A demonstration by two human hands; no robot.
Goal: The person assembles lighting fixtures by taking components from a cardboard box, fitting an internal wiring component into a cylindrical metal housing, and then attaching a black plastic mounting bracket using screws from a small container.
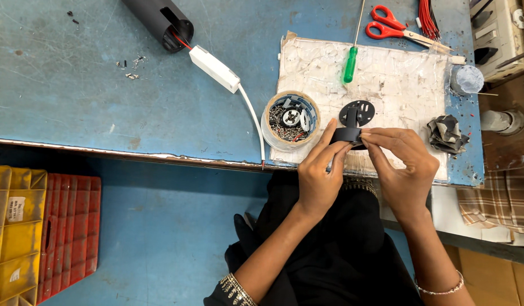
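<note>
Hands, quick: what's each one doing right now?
Left hand: closed on the black part, fingers gripping its left side.
Right hand: closed on the same black part, fingertips pinching its right side.

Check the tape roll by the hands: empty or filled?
Filled. The tape roll lies flat on the table, and its core holds a heap of small screws and a few white parts.

blue worn workbench. white taped mat beyond hands; tape roll filled with screws just left of left hand. green screwdriver, red scissors farther out. black tube, white driver box far left.
</note>
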